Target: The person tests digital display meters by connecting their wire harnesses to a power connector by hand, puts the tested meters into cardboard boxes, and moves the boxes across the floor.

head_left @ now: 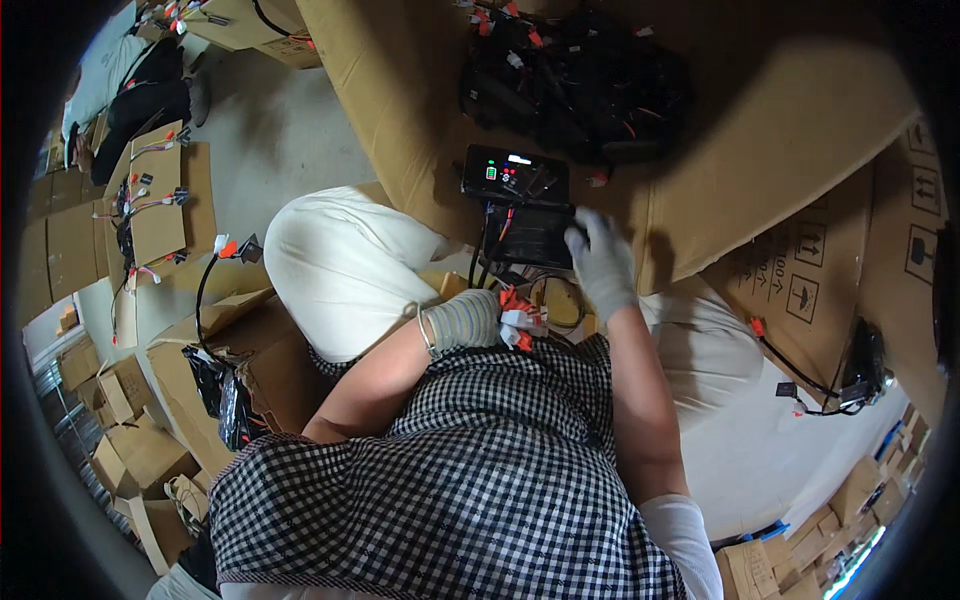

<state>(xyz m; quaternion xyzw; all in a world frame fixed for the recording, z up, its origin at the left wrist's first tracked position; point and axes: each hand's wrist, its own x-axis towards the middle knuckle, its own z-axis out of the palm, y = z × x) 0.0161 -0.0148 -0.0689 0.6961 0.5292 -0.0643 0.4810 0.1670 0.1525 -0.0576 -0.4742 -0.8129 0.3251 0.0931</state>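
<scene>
Head view, left hand (466, 321) closed round connectors (518, 321)

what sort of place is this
Likely a workshop or assembly area: a heap of black wired parts lies on cardboard, a black device with a lit display sits nearby, and cardboard boxes stand around.

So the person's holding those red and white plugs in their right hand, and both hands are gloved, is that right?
Not quite: the head view shows the red and white plugs in the left hand, not the right hand. Both hands are gloved, yes.
</scene>
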